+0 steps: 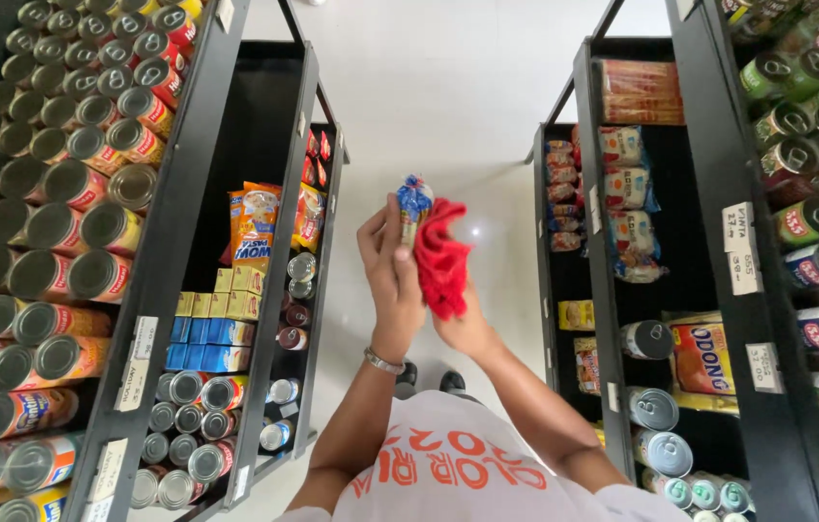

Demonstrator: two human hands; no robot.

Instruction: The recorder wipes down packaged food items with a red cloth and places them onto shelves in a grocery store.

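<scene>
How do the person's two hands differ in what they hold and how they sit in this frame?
The left hand grips a small packaged item with a blue-and-red top, held upright; the right hand holds a red cloth bunched against that item. The left hand sits higher and shows fully, with a metal bracelet at its wrist; the right hand is lower, bare-wristed and partly hidden by the cloth. Both are raised together between the two shelves.

Single head view, looking steeply down aisle floor (429, 116) between shelves (264, 193) (close, wide-angle); hands central.
</scene>
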